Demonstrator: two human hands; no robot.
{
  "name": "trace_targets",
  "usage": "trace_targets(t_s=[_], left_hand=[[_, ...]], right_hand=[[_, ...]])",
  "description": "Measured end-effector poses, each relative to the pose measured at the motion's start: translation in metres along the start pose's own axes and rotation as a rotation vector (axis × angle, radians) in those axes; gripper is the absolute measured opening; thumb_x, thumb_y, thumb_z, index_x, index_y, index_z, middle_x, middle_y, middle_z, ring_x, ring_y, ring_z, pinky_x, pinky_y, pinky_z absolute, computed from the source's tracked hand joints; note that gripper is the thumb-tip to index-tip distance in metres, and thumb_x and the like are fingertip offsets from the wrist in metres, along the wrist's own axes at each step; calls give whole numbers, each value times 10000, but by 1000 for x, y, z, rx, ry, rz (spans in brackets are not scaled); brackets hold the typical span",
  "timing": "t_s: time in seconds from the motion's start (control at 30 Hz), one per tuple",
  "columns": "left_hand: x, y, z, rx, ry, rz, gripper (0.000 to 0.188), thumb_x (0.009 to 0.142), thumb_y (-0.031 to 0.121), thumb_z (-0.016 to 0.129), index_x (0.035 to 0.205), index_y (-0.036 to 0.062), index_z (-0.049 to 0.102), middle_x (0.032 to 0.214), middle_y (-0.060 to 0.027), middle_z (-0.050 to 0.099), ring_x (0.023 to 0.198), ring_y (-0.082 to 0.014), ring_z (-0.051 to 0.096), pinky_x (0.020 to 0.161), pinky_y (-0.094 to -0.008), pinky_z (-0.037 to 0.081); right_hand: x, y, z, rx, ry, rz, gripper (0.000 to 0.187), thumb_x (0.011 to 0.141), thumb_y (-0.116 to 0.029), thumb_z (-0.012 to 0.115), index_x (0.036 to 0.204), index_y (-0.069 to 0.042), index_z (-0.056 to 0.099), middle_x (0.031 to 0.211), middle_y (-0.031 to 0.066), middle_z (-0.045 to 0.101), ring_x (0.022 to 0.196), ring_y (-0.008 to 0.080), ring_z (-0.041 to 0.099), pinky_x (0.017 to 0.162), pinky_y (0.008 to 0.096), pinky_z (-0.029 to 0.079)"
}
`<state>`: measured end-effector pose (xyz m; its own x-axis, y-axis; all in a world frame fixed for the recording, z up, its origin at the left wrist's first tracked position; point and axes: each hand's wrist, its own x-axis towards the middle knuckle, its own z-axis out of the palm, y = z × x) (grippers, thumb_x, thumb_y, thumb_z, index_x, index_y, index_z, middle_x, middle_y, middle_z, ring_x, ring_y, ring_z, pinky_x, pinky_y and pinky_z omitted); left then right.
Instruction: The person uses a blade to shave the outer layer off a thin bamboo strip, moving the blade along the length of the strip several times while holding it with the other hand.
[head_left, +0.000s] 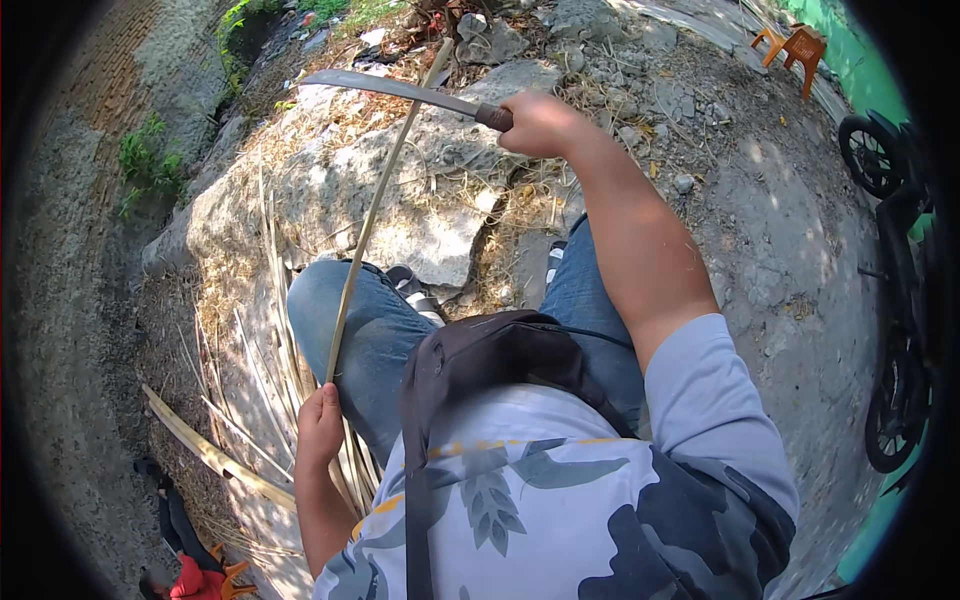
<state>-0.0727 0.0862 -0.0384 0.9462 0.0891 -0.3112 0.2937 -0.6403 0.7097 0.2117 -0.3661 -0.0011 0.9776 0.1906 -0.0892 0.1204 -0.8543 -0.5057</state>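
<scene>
Gripping tight, our left hand (320, 425) holds a thin pale bamboo strip (372, 215) by its lower end. Our right hand (540, 122) is closed on the long curved grey blade (395, 88), crossing the strip far above the left grip.

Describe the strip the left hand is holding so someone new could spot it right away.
Start at the big pale rock in front of the seated person's knees. A long thin bamboo strip rises from the left hand across the left knee toward the knife in the right hand. Unlike the strips on the ground, it stands raised and alone.
</scene>
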Motion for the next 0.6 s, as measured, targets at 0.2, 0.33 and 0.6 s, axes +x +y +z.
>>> trace_targets(t_s=[0.2, 0.33, 0.6], left_hand=[[2, 5, 4, 47, 32, 42, 534, 1100, 429, 430, 798, -2, 522, 704, 35, 448, 704, -97, 400, 626, -299, 375], [4, -13, 0, 49, 11, 9, 536, 1096, 434, 436, 805, -4, 539, 706, 27, 465, 706, -100, 413, 627, -299, 380], [3, -9, -1, -28, -28, 53, 533, 1096, 430, 437, 795, 4, 547, 682, 27, 451, 681, -105, 411, 616, -299, 376]], right_hand=[[-19, -55, 29, -249, -41, -364, 151, 732, -213, 695, 876, -171, 712, 826, 100, 708, 842, 341, 690, 769, 476, 553], [-19, -68, 29, -370, 10, -590, 121, 713, -217, 704, 826, -174, 703, 812, 92, 696, 854, 325, 693, 768, 475, 544], [11, 46, 5, 182, 129, 72, 344, 801, -364, 753, 1027, -107, 723, 892, 138, 719, 859, 319, 696, 777, 440, 527]])
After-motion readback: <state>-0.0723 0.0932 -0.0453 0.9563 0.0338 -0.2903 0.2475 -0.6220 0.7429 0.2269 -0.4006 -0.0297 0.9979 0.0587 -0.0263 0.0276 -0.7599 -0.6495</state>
